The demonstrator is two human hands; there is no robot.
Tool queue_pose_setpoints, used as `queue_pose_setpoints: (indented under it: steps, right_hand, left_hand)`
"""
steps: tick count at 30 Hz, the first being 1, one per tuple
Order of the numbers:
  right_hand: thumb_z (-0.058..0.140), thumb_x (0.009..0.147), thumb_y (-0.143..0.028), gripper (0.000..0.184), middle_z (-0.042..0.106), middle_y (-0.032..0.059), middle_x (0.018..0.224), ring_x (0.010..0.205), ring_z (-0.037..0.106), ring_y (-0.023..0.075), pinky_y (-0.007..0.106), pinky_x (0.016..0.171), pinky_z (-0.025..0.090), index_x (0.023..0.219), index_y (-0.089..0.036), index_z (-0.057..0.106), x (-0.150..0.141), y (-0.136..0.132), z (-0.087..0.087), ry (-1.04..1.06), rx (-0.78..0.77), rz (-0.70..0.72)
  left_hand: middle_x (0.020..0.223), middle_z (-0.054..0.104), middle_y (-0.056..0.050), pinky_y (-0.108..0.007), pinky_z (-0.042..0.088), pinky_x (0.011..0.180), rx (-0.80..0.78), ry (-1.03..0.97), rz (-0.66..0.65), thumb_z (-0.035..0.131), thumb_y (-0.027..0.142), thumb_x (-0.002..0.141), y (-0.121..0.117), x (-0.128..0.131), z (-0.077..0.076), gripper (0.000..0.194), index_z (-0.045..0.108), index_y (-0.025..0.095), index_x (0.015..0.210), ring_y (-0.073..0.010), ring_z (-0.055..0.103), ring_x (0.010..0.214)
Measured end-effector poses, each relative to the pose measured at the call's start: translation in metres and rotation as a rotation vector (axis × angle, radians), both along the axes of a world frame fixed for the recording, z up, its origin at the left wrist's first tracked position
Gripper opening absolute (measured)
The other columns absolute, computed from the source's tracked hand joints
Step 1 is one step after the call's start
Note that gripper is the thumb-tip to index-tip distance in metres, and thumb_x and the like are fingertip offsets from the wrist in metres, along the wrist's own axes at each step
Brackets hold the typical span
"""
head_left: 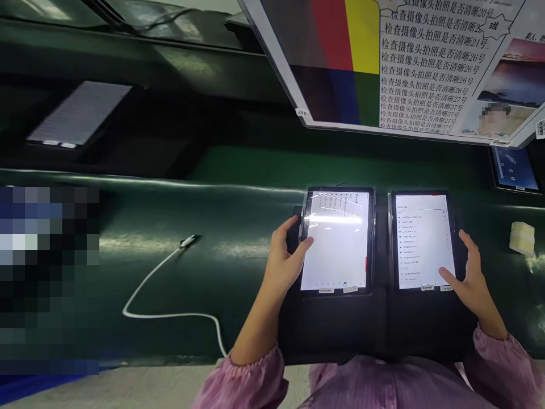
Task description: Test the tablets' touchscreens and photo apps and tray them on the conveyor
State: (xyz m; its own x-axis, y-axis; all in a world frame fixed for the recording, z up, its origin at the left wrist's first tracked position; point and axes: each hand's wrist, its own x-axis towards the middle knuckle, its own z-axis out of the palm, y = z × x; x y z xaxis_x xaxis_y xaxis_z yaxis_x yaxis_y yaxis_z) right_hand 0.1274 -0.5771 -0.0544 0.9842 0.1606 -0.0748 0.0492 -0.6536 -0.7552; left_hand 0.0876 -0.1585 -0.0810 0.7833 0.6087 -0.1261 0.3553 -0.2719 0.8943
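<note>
Two tablets with lit white screens are side by side in front of me, near the black mat. My left hand [286, 258] is closed on the left edge of the left tablet [332, 250], its thumb over the screen's border. That screen shows sideways text and a bright glare band. At the right tablet [419, 244], a list fills the screen. My right hand [470, 278] grips this tablet's lower right side, the thumb on the glass and the index finger raised beside the edge. The remaining fingers of both hands are mostly hidden.
A white cable [170, 314] with a plug lies on the green bench [238, 250]. A printed test chart [366, 57] hangs above. Another tablet [515, 168] and a yellowish block [522, 238] are at right. A lit screen [80, 113] stands far left.
</note>
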Motion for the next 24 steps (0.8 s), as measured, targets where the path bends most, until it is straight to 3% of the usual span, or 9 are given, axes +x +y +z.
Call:
queue_pose_setpoints:
  steps: [9, 15, 19, 24]
  right_hand:
    - [0.071, 0.088, -0.071, 0.100, 0.021, 0.0107, 0.174, 0.162, 0.015, 0.0415, 0.071, 0.125, 0.029, 0.165, -0.036, 0.019, 0.002, -0.003, 0.000, -0.056, -0.091, 0.073]
    - [0.055, 0.103, -0.047, 0.068, 0.029, 0.0051, 0.171, 0.161, 0.024, 0.0311, 0.059, 0.132, 0.023, 0.164, -0.037, 0.025, 0.003, -0.010, -0.002, -0.063, 0.096, 0.028]
    - [0.056, 0.102, -0.042, 0.064, 0.033, 0.0066, 0.170, 0.161, 0.022, 0.0324, 0.061, 0.134, 0.017, 0.161, -0.033, 0.033, 0.002, -0.010, -0.004, -0.114, 0.059, 0.048]
    - [0.057, 0.102, -0.042, 0.065, 0.034, 0.0058, 0.169, 0.161, 0.024, 0.0334, 0.063, 0.133, 0.022, 0.161, -0.035, 0.032, 0.001, -0.010, -0.004, -0.117, 0.041, 0.041]
  left_hand:
    - [0.152, 0.055, -0.012, -0.049, 0.040, 0.125, 0.039, -0.014, -0.019, 0.076, 0.044, 0.082, 0.001, 0.001, -0.003, 0.068, 0.058, 0.025, 0.145, -0.0339, 0.051, 0.145]
    - [0.159, 0.052, -0.012, -0.051, 0.031, 0.130, -0.018, -0.037, -0.058, 0.075, 0.039, 0.080, 0.000, -0.003, 0.006, 0.070, 0.056, 0.025, 0.146, -0.0341, 0.044, 0.152]
    - [0.169, 0.043, -0.009, -0.051, 0.024, 0.133, -0.164, 0.004, -0.116, 0.071, 0.039, 0.083, -0.001, -0.020, 0.014, 0.076, 0.046, 0.027, 0.154, -0.0325, 0.034, 0.159]
    - [0.177, 0.025, -0.011, -0.052, 0.012, 0.136, -0.121, 0.045, -0.247, 0.078, 0.042, 0.080, 0.002, -0.047, 0.013, 0.097, 0.031, 0.026, 0.163, -0.0326, 0.016, 0.166]
